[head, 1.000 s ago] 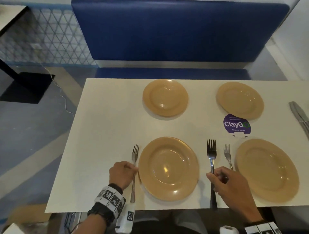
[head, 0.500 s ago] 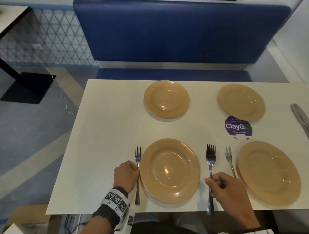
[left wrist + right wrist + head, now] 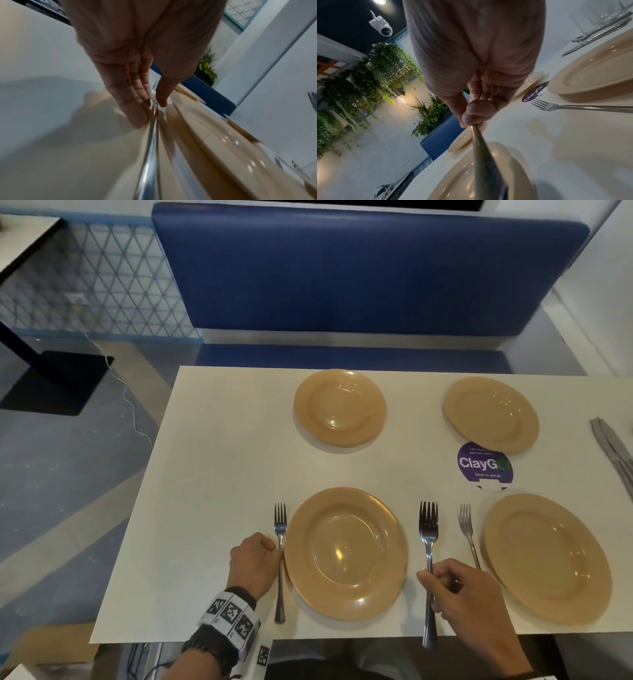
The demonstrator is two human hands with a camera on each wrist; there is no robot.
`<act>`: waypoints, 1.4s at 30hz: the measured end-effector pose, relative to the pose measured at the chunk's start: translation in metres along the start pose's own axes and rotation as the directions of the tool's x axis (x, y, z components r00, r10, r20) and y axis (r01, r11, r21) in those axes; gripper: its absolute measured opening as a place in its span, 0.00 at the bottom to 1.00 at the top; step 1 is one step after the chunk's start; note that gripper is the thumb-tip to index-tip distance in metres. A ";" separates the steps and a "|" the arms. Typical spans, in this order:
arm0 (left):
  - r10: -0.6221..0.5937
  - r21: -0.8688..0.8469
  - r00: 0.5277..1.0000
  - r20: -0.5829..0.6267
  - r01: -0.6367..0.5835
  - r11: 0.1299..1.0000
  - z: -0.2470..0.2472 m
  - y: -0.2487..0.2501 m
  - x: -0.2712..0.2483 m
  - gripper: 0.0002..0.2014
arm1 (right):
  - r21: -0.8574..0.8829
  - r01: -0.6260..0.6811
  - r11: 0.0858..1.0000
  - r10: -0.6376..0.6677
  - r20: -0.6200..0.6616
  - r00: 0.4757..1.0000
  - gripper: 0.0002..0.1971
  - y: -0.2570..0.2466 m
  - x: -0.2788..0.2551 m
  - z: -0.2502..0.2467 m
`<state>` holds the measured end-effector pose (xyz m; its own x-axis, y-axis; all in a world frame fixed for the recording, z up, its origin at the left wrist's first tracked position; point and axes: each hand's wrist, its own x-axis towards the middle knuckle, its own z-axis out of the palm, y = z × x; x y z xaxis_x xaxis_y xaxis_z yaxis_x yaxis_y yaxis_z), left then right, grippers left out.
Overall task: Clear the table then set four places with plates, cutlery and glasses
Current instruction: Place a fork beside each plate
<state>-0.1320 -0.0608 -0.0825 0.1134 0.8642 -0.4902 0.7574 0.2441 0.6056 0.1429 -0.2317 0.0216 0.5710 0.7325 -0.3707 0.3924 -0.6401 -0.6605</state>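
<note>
While fists curl | left hand (image 3: pixel 255 565) pinches left fork (image 3: pixel 280 546) | right hand (image 3: pixel 469 597) grips middle fork (image 3: pixel 428 535)

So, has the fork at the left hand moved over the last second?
Yes. The fork held by the left hand was slanted; its handle end swung right, toward the near-left plate, so it lies straight beside the rim.

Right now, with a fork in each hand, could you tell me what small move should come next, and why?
Probably lower the right hand's fork flat and release; its handle overhangs the table edge beside the near-left plate.
</note>
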 end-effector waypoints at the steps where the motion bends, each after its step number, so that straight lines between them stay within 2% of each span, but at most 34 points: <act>1: -0.020 -0.020 1.000 -0.013 0.020 1.000 -0.006 0.002 -0.003 0.06 | 0.008 0.002 1.000 -0.002 0.000 1.000 0.10 0.000 -0.001 -0.001; 3: -0.047 -0.085 0.996 -0.078 0.040 0.996 -0.020 0.009 -0.010 0.04 | 0.032 0.002 1.000 -0.002 0.013 1.000 0.10 -0.005 -0.002 -0.003; 5: 0.049 -0.097 0.981 -0.187 -0.068 0.993 -0.034 0.026 -0.018 0.03 | 0.102 0.008 0.995 -0.012 0.036 0.999 0.09 -0.018 -0.001 -0.002; 6: 0.124 -0.103 0.976 -0.177 -0.144 0.984 -0.039 0.042 -0.024 0.03 | 0.140 0.033 0.990 -0.040 0.046 0.998 0.09 -0.029 -0.001 0.000; 7: 0.203 -0.139 0.974 -0.103 -0.216 0.966 -0.042 0.063 -0.030 0.03 | 0.161 0.078 0.984 -0.088 0.051 0.995 0.08 -0.042 0.000 0.003; 8: 0.270 -0.215 0.963 0.023 -0.259 0.942 -0.043 0.086 -0.038 0.05 | 0.176 0.136 0.975 -0.148 0.057 0.987 0.08 -0.056 0.001 0.007; 10: 0.363 -0.408 0.888 0.282 -0.231 0.883 -0.037 0.123 -0.056 0.09 | 0.197 0.252 0.947 -0.271 0.074 0.960 0.08 -0.083 0.002 0.017; 11: 0.391 -0.487 0.851 0.351 -0.191 0.852 -0.034 0.137 -0.062 0.10 | 0.191 0.296 0.936 -0.315 0.082 0.945 0.08 -0.094 0.003 0.022; 12: 0.400 -0.553 0.838 0.370 -0.147 0.820 -0.031 0.146 -0.066 0.11 | 0.180 0.327 0.928 -0.346 0.085 0.935 0.08 -0.102 0.005 0.027; 15: 0.359 -0.665 0.867 0.344 -0.045 0.745 -0.031 0.152 -0.068 0.11 | 0.171 0.363 0.916 -0.381 0.089 0.920 0.09 -0.115 0.005 0.035; 18: 0.334 -0.644 0.877 0.345 -0.038 0.764 -0.032 0.145 -0.067 0.12 | 0.138 0.333 0.933 -0.353 0.166 0.921 0.11 -0.110 0.003 0.031; 20: 0.303 -0.630 0.872 0.384 0.007 0.777 -0.031 0.139 -0.069 0.12 | 0.141 0.248 0.958 -0.265 0.114 0.958 0.14 -0.101 0.005 0.019; 23: 0.288 -0.577 0.789 0.542 0.100 0.811 -0.029 0.135 -0.074 0.11 | 0.310 0.153 0.938 -0.158 -0.010 0.987 0.18 -0.094 0.013 0.003; 25: 0.290 -0.561 0.757 0.585 0.120 0.819 -0.027 0.143 -0.073 0.12 | 0.394 0.176 0.902 -0.181 -0.023 0.983 0.10 -0.103 0.022 0.000; 26: 0.269 -0.547 0.753 0.600 0.142 0.825 -0.022 0.158 -0.043 0.13 | 0.410 0.188 0.892 -0.180 -0.058 0.982 0.05 -0.106 0.058 0.000; 28: 0.228 -0.537 0.775 0.590 0.165 0.827 -0.025 0.159 -0.042 0.14 | 0.376 0.205 0.903 -0.144 -0.183 0.972 0.03 -0.104 0.060 -0.001; 30: 0.204 -0.536 0.791 0.577 0.178 0.825 -0.028 0.151 -0.037 0.15 | 0.436 0.148 0.888 -0.047 -0.235 0.971 0.03 -0.095 0.062 -0.008; 32: 0.206 -0.539 0.798 0.566 0.169 0.825 -0.029 0.147 -0.037 0.15 | 0.514 0.074 0.854 0.004 -0.149 0.989 0.07 -0.094 0.060 -0.010; 34: 0.228 -0.545 0.797 0.559 0.147 0.825 -0.029 0.150 -0.037 0.15 | 0.521 0.068 0.851 -0.038 -0.069 0.997 0.09 -0.103 0.060 -0.005; 37: 0.211 -0.539 0.802 0.559 0.158 0.828 -0.021 0.159 -0.031 0.15 | 0.441 0.167 0.882 -0.100 -0.171 0.980 0.05 -0.104 0.070 0.004; 39: 0.211 -0.524 0.795 0.569 0.153 0.838 -0.021 0.164 -0.026 0.12 | 0.462 0.174 0.869 -0.067 -0.240 0.969 0.04 -0.099 0.078 -0.002; 40: 0.219 -0.506 0.785 0.579 0.135 0.852 -0.022 0.167 -0.022 0.11 | 0.483 0.164 0.860 -0.045 -0.249 0.968 0.03 -0.095 0.081 -0.008; 42: 0.245 -0.445 0.784 0.571 0.045 0.894 -0.027 0.172 -0.012 0.10 | 0.511 0.115 0.852 -0.018 -0.189 0.982 0.04 -0.086 0.086 -0.022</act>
<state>-0.0206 -0.0175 0.0447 0.6411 0.4860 -0.5940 0.3962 0.4532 0.7985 0.1740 -0.1185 0.0606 0.6900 0.6869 -0.2282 0.0311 -0.3430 -0.9388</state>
